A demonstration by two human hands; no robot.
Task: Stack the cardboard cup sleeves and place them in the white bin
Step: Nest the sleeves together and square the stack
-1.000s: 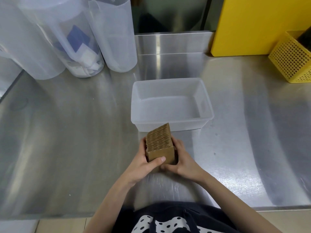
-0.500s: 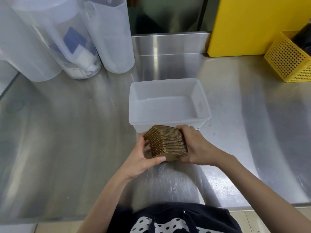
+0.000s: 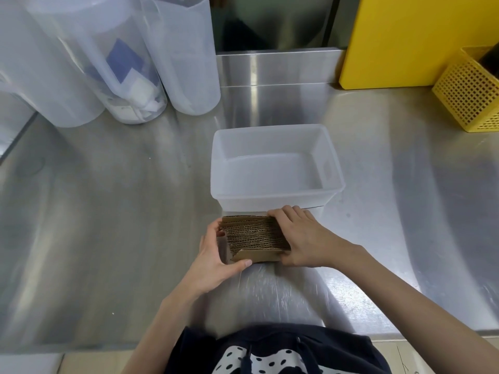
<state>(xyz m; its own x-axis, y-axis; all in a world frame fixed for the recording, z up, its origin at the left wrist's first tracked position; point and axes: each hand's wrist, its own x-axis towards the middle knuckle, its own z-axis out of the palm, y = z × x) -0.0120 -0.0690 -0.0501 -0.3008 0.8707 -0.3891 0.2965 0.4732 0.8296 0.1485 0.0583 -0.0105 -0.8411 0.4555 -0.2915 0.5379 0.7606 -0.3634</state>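
A stack of brown cardboard cup sleeves stands on edge on the steel counter, just in front of the white bin. My left hand presses the stack's left end, thumb along the front sleeve. My right hand clamps the right end, fingers over the top. The bin's inside shows only its bare floor. The stack's corrugated edges face up.
Three tall translucent plastic containers stand at the back left, one with blue and white packets inside. A yellow board leans at the back right beside a yellow perforated basket. The counter's front edge runs close to my body.
The stack has turned from pointing away from me to lying crosswise. My right hand moved from the near side to the stack's right end, and the stack now rests lower on the counter.
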